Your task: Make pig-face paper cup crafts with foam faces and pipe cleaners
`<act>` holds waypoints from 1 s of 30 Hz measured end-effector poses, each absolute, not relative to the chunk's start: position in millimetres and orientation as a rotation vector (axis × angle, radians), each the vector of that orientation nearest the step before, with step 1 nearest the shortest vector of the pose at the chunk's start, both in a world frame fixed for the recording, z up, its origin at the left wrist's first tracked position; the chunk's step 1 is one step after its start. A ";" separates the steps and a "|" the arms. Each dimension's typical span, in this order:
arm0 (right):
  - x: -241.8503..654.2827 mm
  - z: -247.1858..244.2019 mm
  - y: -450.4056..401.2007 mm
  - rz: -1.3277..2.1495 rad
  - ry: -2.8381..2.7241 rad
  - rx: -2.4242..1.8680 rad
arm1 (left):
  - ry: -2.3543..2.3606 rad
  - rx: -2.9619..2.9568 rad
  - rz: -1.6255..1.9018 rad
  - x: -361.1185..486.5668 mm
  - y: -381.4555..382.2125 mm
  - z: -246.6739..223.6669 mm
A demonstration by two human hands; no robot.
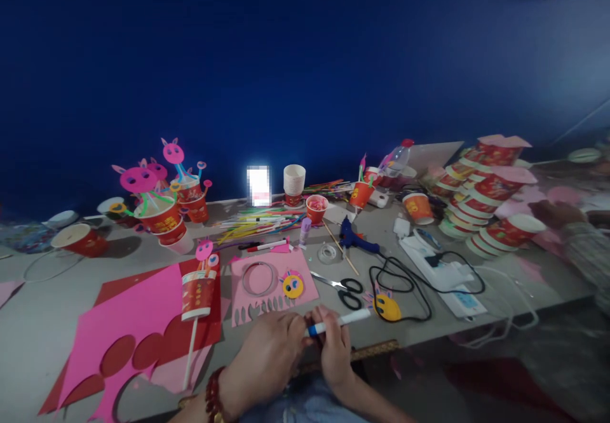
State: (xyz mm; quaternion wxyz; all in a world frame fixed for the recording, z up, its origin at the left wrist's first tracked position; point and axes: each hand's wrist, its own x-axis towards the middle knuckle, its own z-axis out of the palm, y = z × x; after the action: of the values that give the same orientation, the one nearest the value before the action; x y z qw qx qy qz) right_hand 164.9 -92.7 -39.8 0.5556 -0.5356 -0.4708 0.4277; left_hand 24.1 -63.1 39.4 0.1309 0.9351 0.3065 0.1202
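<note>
A white marker with a blue band [350, 319] lies slantwise between my hands, just past the table's front edge. My right hand [335, 350] is wrapped round it, with the white barrel sticking out to the right. The fingers of my left hand [269, 353] are closed at its blue-banded end, and their tips are partly hidden. Just beyond are pink paper [300, 264] with a row of small grey cut shapes, a clear ring [258, 278] and a yellow round face [291, 285]. Black-handled scissors [350, 293] and another yellow face [387, 307] lie to the right.
Left stand paper-cup figures with pink heads [138, 180], beside cut pink sheets [128, 308]. Behind are pipe cleaners [262, 220] and a cup stack [294, 181]. A blue glue gun [357, 240], power strip [443, 270] and stacked red cups [495, 188] stand right, near another person's sleeve [579, 251].
</note>
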 end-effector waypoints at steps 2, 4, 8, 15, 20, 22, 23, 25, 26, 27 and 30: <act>167.5 -35.5 -87.9 1.001 -1.090 -1.277 | 0.929 2.692 0.349 23.1 -61.1 37.8; 168.2 -29.5 -80.1 1.010 -1.091 -1.279 | 0.983 2.691 0.319 17.1 -51.7 39.3; 172.0 -22.4 -64.7 1.104 -1.239 -1.266 | 1.324 2.831 0.144 -8.5 -8.8 51.2; 204.5 -22.3 -53.2 0.996 -1.466 -1.356 | 1.737 2.748 0.205 -15.1 67.2 57.2; 214.0 -17.6 -53.2 0.765 -1.679 -1.459 | 1.673 2.746 0.309 5.5 81.3 43.9; 212.0 -18.8 -51.4 0.587 -1.866 -1.509 | 1.560 2.779 0.335 10.3 71.6 35.9; 210.3 -20.1 -49.6 0.506 -1.949 -1.528 | 1.488 2.794 0.332 12.3 63.9 31.3; 205.9 -23.2 -44.4 0.424 -2.038 -1.549 | 1.359 2.806 0.310 15.9 45.3 22.2; 203.7 -24.7 -41.5 0.415 -2.048 -1.554 | 1.332 2.800 0.304 17.4 35.8 18.0; 201.5 -26.0 -38.6 0.411 -2.048 -1.561 | 1.328 2.788 0.308 18.8 26.8 14.4; 196.3 -28.2 -32.0 0.381 -2.052 -1.598 | 1.376 2.740 0.363 21.2 7.1 5.9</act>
State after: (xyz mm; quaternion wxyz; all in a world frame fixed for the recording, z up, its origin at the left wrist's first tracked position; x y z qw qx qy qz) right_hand 196.3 -32.0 -28.2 0.2536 -0.5880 -0.7552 0.1401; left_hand 21.2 7.1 5.9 0.0273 0.8872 0.4454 0.1175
